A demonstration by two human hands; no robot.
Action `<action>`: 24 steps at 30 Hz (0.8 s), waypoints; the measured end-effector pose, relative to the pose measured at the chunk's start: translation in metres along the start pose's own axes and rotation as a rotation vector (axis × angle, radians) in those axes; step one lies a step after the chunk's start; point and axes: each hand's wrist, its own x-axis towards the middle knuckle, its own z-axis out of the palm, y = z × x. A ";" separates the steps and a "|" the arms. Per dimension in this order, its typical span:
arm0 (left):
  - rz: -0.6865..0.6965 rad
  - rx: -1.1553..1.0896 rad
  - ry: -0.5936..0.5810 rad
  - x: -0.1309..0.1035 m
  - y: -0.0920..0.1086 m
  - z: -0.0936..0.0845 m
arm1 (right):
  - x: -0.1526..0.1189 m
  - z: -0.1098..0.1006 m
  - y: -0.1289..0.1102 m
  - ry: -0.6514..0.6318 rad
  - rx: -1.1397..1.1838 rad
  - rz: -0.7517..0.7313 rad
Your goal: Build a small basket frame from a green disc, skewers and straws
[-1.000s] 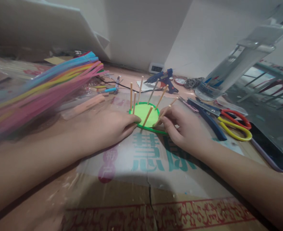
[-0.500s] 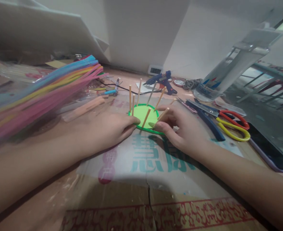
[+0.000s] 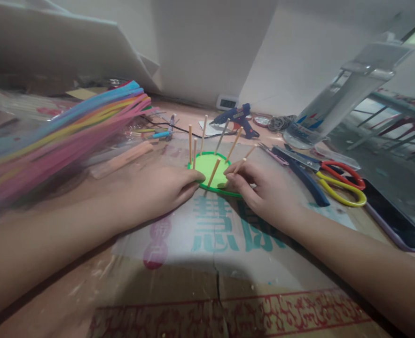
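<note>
A light green round base (image 3: 205, 169) edged with a darker green fuzzy strip lies on a printed cardboard sheet (image 3: 179, 277). Several thin wooden sticks (image 3: 213, 173) stand around its rim, some leaning. My left hand (image 3: 170, 188) is closed at the base's left edge, with thumb and forefinger pinching the rim. On the right side, my right hand (image 3: 263, 188) pinches a wooden stick (image 3: 241, 164) between thumb and fingertips at the rim. The lower end of that stick is hidden by the fingers.
Colourful pipe cleaners (image 3: 87, 136) and glue sticks (image 3: 122, 160) lie on the left. Behind the base rests a blue glue gun (image 3: 240, 117). Pliers (image 3: 306, 178), red-and-yellow scissors (image 3: 341, 188), a phone (image 3: 397, 216) and a clear plastic bottle (image 3: 337, 103) are on the right.
My right fingers have closed around the right-hand stick, having been more spread beside it. That stick's top has shifted slightly left. My left hand stays at the rim.
</note>
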 end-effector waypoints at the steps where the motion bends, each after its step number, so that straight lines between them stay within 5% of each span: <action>1: 0.003 -0.001 0.002 0.000 0.000 0.000 | 0.000 0.000 0.000 -0.004 -0.005 -0.004; 13: -0.009 -0.011 0.000 0.000 0.002 -0.001 | 0.000 0.001 0.004 -0.006 -0.037 -0.024; 24: -0.007 -0.017 0.004 0.000 0.001 -0.001 | -0.003 0.001 0.003 0.008 0.072 0.101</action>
